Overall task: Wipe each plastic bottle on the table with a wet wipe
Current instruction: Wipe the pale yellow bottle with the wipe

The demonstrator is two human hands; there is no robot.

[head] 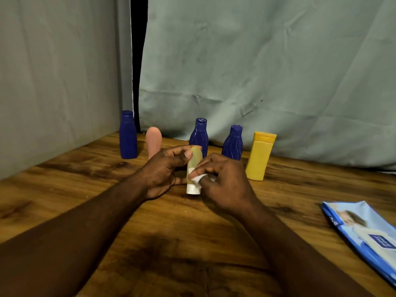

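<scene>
We steady the tube (194,166), cap down on the table (85,189), with our left hand (165,170) gripping it. Right hand (222,181) pinches the wipe (198,179) against its side, in front of the bottle row, to rub it.

Wooden table (64,179) — row of bottles (199,136), wipes pack (364,232)

Bottle row (199,136) stands behind held tube (195,157), wipe pack (364,232) right.
</scene>
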